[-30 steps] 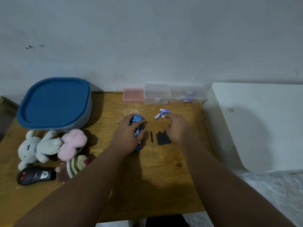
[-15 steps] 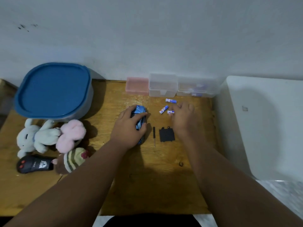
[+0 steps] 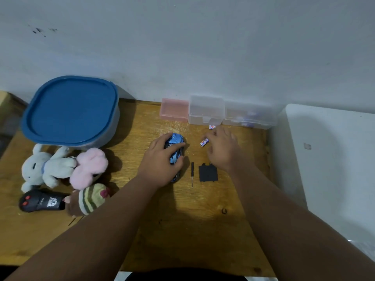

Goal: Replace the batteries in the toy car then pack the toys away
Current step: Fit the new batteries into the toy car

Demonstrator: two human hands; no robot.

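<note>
The blue toy car [image 3: 176, 138] lies on the wooden table [image 3: 182, 224], and my left hand [image 3: 160, 161] grips it from above. My right hand [image 3: 223, 149] hovers to its right, fingers curled down over the small batteries. One battery [image 3: 204, 142] shows at the fingertips and another [image 3: 212, 127] lies just behind the hand. Whether a battery is held underneath is hidden. The black battery cover [image 3: 208, 173] and a small screwdriver [image 3: 192, 173] lie between my wrists.
A blue-lidded tub [image 3: 71, 110] stands at the back left. In front of it lie a white plush [image 3: 44, 167], a pink plush [image 3: 89, 167], a striped plush [image 3: 91, 197] and a black remote [image 3: 40, 202]. Pink [image 3: 174, 109] and clear boxes [image 3: 207, 109] line the wall. A white unit [image 3: 334, 159] borders the right.
My right hand has slid forward off the battery cover and onto the batteries, now covering one of them. My left hand has stayed on the car.
</note>
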